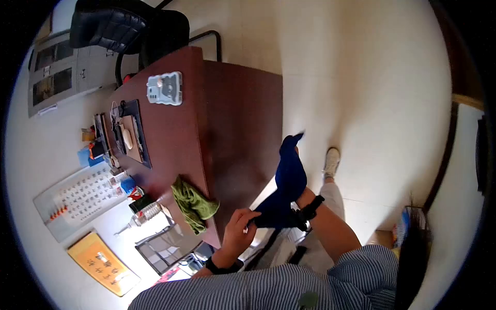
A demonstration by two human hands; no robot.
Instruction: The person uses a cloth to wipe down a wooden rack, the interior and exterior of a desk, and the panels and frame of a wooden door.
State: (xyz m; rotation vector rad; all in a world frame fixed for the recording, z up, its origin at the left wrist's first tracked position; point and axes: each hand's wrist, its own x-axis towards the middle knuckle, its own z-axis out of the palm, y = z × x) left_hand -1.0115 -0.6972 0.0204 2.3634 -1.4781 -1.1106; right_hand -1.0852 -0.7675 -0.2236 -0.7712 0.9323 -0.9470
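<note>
A dark blue cloth (289, 178) stretches between my two hands in front of my body. The fingers of my left hand (239, 231) are closed on its lower left edge. My right hand (297, 150) is mostly covered by the cloth, with only a little skin showing near the top, where a small end of the fabric sticks out past it. A dark watch (311, 207) is on my right wrist, and a black band (219, 266) circles the left. Beside my left hand, a crumpled green towel (194, 203) lies over the desk edge.
The reddish-brown desk (170, 135) carries a phone in a pale case (165, 88), a dark mat with a mouse (127, 138), bottles (147, 213) and small items. A black chair (129, 26) stands beyond it. My shoe (331, 161) rests on the tiled floor (372, 119).
</note>
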